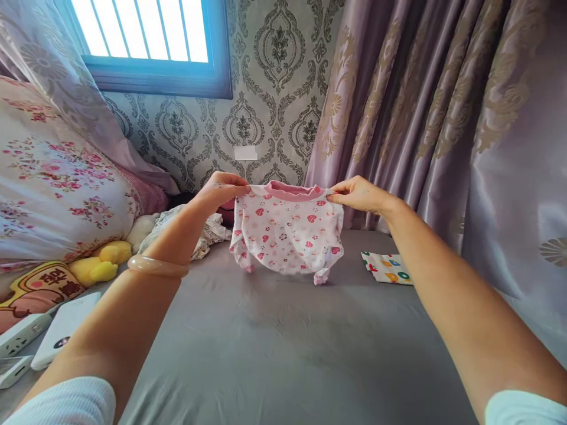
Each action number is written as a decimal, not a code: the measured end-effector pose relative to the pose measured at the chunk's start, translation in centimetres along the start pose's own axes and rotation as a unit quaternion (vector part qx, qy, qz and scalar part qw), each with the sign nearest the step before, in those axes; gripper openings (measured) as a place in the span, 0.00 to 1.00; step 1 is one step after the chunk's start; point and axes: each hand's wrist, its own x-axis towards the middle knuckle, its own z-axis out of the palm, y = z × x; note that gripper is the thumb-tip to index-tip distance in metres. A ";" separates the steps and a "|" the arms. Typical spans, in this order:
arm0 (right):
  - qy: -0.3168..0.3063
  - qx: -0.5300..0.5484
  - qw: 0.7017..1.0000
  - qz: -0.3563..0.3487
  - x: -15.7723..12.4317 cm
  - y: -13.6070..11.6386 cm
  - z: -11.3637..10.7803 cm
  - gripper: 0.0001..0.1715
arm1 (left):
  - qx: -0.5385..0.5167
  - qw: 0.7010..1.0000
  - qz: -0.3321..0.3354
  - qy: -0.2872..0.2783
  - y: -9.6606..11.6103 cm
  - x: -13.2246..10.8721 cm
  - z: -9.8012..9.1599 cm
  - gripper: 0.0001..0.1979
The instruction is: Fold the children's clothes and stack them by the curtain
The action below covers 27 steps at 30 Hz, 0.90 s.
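Note:
A small white baby top (287, 233) with pink hearts and a pink collar hangs in the air above the grey bed sheet (283, 342). My left hand (220, 188) pinches its left shoulder. On the other side my right hand (358, 193) pinches the right shoulder. Both arms are stretched forward, and the top's sleeves dangle just over the sheet. A pale bangle (157, 265) circles my left wrist.
A folded white cloth with coloured letters (386, 267) lies on the sheet at the right. Crumpled clothes (201, 230), a floral quilt (57, 183), yellow plush toys (104, 261), a phone (62, 336) and a power strip (20, 333) sit at the left. Curtains (465, 118) hang to the right.

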 end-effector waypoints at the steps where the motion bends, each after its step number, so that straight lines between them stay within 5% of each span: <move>1: -0.005 0.000 1.000 0.003 0.2 0.1 0.0 0.20 | 0.004 1.000 -0.003 0.001 0.1 0.1 0.3 0.15; 8: -0.010 0.032 0.999 -0.007 -0.1 -0.6 -1.6 0.18 | -0.033 0.999 -0.011 0.031 2.1 0.7 0.1 0.14; 11: -0.005 0.044 0.999 -0.005 -0.6 -1.2 -2.5 0.18 | -0.065 0.998 0.019 -0.007 2.6 0.5 -1.1 0.13; 14: 0.017 -0.019 1.000 -0.015 -0.6 -1.2 -2.0 0.20 | 0.012 0.998 0.051 -0.044 2.1 0.3 -1.1 0.13; 18: 0.168 -0.181 0.968 -0.046 0.6 -0.9 0.9 0.14 | 0.211 0.965 0.124 0.099 1.0 0.6 1.1 0.07; 21: 0.237 -0.240 0.939 -0.061 1.2 -1.1 1.7 0.09 | 0.200 0.961 0.137 0.132 1.1 0.9 2.1 0.08; 24: 0.161 -0.164 0.972 -0.047 0.8 -1.4 0.3 0.15 | 0.055 0.994 0.074 0.051 1.6 0.7 1.1 0.13; 27: 0.041 -0.067 0.996 -0.035 -0.3 -1.5 -1.4 0.20 | -0.046 0.997 0.043 -0.047 1.7 0.2 -0.3 0.17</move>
